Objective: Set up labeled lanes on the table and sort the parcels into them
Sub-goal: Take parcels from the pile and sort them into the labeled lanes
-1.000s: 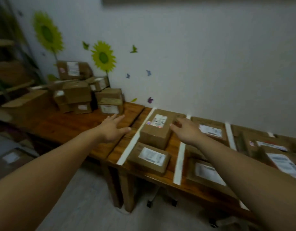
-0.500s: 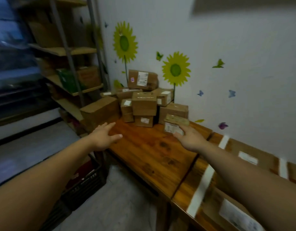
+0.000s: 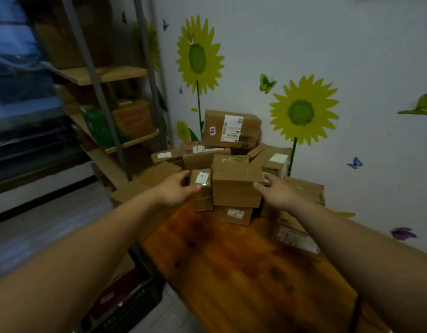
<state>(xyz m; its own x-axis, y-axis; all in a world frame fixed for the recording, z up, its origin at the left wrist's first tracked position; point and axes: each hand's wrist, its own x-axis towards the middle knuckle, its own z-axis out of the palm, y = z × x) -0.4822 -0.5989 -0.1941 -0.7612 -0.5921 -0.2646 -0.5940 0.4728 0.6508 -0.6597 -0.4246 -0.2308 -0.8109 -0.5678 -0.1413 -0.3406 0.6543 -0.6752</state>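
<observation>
A pile of brown cardboard parcels stands at the far end of the wooden table (image 3: 231,272), against the sunflower wall. My left hand (image 3: 176,191) holds a small parcel with a white label (image 3: 202,188) at the pile's front left, thumb across its front and fingers at its upper left edge. My right hand (image 3: 273,192) is on the right side of the taller middle parcel (image 3: 235,183), thumb on its front right edge and fingers behind. A labelled parcel (image 3: 231,129) tops the pile. The taped lanes are out of view.
A metal shelf unit (image 3: 106,97) with boxes stands to the left. A large carton (image 3: 147,183) sits beside the table's left end, and a dark crate (image 3: 125,301) is on the floor below. More parcels (image 3: 296,234) lie under my right forearm along the wall.
My view swung left from the taped lanes to the parcel pile. Both hands moved forward from above the table and now touch parcels at the pile's front.
</observation>
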